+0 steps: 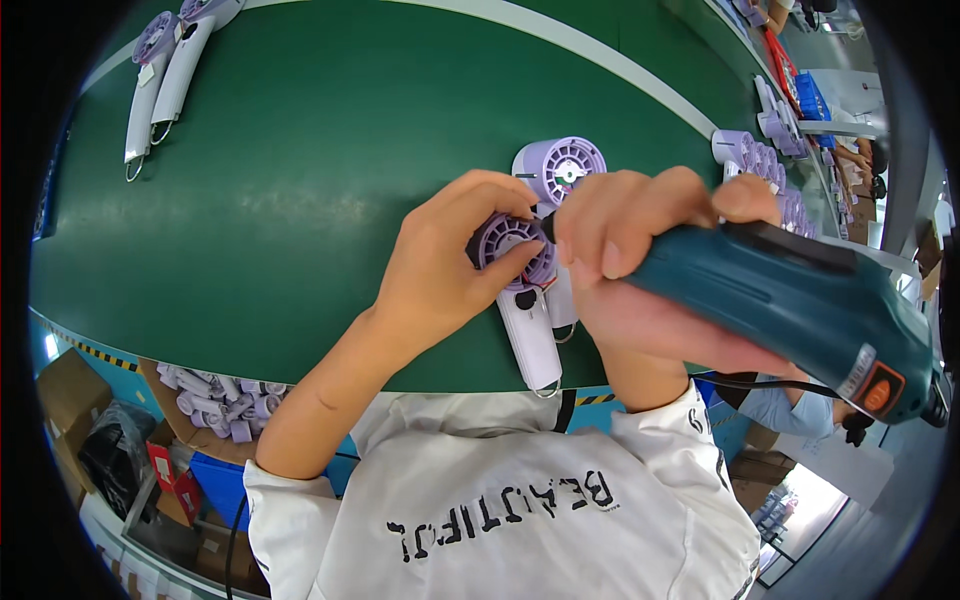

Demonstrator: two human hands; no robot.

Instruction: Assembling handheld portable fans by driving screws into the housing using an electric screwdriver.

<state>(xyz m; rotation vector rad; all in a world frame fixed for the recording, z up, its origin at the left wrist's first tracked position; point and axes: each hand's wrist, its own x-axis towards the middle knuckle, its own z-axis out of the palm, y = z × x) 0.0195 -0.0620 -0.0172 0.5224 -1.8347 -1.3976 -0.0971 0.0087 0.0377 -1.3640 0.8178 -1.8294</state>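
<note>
Our right hand is wrapped tight around the front of a teal electric screwdriver, whose body runs out toward our lower right, with an orange patch near its tail and a black cord trailing off. Its dark tip meets the round grille of a lilac and white hair dryer that lies on the green counter, handle pointing toward us with a small wire loop at its end. Our left hand closes over that grille from the left, fingers curled around the dryer's head and pressing it down. Just beyond it, touching or nearly so, we see a second dryer with its vented end facing up. Further right along the counter's edge stands a row of lilac dryer heads. At the far left lie two more white-handled dryers, side by side. Below the counter's near edge, a box holds lilac parts.
</note>
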